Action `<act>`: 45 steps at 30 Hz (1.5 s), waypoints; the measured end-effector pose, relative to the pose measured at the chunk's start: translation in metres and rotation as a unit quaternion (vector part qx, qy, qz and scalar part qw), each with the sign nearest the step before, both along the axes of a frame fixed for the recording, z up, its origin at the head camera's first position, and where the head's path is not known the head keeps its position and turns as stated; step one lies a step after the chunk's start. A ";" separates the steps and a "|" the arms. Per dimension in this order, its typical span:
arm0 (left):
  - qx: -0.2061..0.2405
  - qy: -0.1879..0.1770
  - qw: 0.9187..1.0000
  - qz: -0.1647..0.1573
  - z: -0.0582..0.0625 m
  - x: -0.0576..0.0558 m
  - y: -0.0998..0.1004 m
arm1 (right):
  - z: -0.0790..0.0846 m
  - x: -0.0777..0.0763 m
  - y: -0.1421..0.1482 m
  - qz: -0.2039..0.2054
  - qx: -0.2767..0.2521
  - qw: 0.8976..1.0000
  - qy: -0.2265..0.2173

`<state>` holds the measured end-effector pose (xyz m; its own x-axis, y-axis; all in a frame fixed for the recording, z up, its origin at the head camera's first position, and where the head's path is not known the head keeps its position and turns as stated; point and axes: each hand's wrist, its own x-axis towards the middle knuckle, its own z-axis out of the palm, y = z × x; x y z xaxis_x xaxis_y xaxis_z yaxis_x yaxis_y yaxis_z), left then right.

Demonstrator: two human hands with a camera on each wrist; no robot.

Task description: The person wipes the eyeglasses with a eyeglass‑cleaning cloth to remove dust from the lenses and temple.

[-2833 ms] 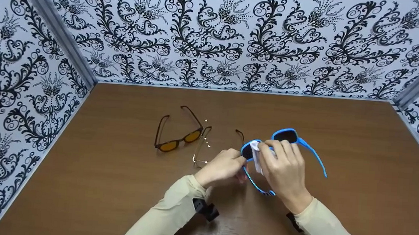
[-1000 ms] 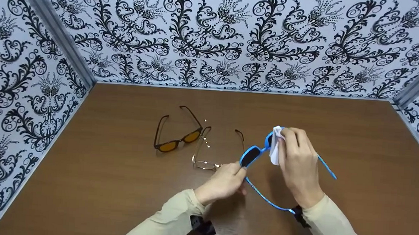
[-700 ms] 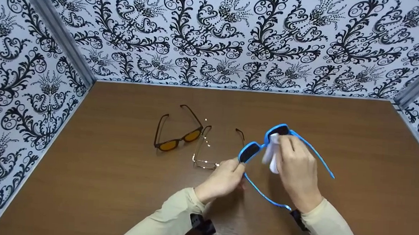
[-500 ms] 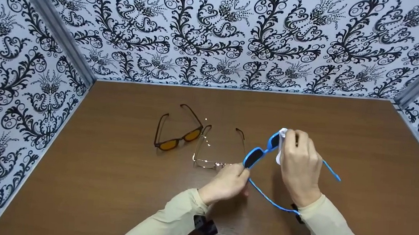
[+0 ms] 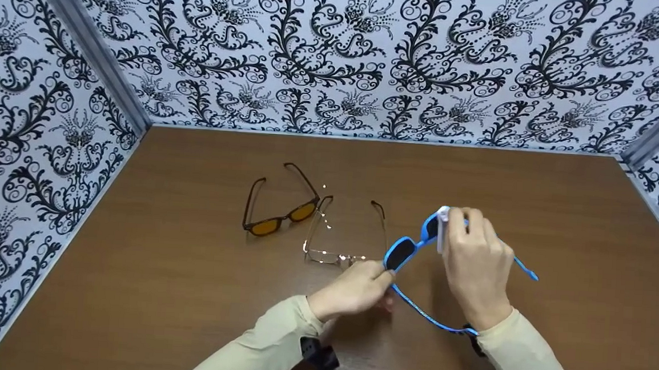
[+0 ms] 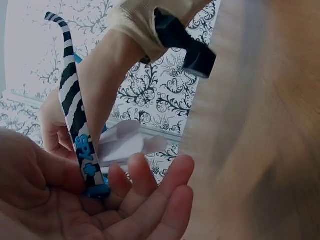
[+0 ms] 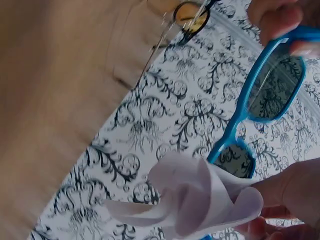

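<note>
Blue-framed sunglasses [image 5: 400, 253] with dark lenses are held above the table, tilted up to the right. My left hand [image 5: 354, 289] pinches them at the near corner by the hinge; in the left wrist view the zebra-striped temple [image 6: 75, 105] rises beside the thumb. With my right hand [image 5: 476, 265] I grip a white cloth [image 5: 442, 229] against the far lens, which it partly covers. The right wrist view shows the bunched cloth [image 7: 192, 195] over that lens, while the nearer lens [image 7: 276, 85] is uncovered. Fingertips behind the far lens are hidden in the head view.
Brown-framed glasses with orange lenses [image 5: 265, 227] lie unfolded on the wooden table [image 5: 185, 290], left of centre. Thin metal-framed clear glasses [image 5: 322, 257] lie just beside my left hand. Patterned panels [image 5: 337, 54] enclose the back and sides.
My right hand with the cloth has gone from the nearer lens to the far one and moved over it. The sunglasses have tilted and shifted slightly; the left hand keeps its hold.
</note>
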<state>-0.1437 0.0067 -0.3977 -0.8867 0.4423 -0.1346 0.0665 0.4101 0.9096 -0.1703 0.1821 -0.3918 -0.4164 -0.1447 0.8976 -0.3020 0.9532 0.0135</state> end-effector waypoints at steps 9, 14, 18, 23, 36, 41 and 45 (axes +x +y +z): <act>0.075 -0.024 0.997 0.025 0.000 0.003 0.004 | -0.002 0.007 0.003 0.132 -0.015 0.986 -0.100; 0.039 0.017 0.999 0.009 0.000 0.004 0.002 | -0.004 0.007 0.005 0.071 -0.011 0.995 -0.072; 0.002 0.034 0.999 -0.008 0.002 0.007 0.002 | 0.001 0.005 0.002 0.040 0.007 0.998 -0.045; 0.010 0.037 0.999 -0.003 0.003 0.006 0.002 | -0.002 0.007 -0.001 0.086 0.033 0.995 -0.040; -0.027 0.049 0.998 -0.041 -0.003 0.004 0.001 | -0.005 0.004 0.006 0.060 -0.018 0.996 -0.058; -0.009 0.058 0.998 -0.017 -0.005 0.002 -0.001 | -0.008 0.007 0.008 0.139 -0.041 0.985 -0.099; 0.000 0.066 0.998 -0.009 -0.007 0.002 -0.002 | -0.009 0.007 0.009 0.092 -0.038 0.992 -0.082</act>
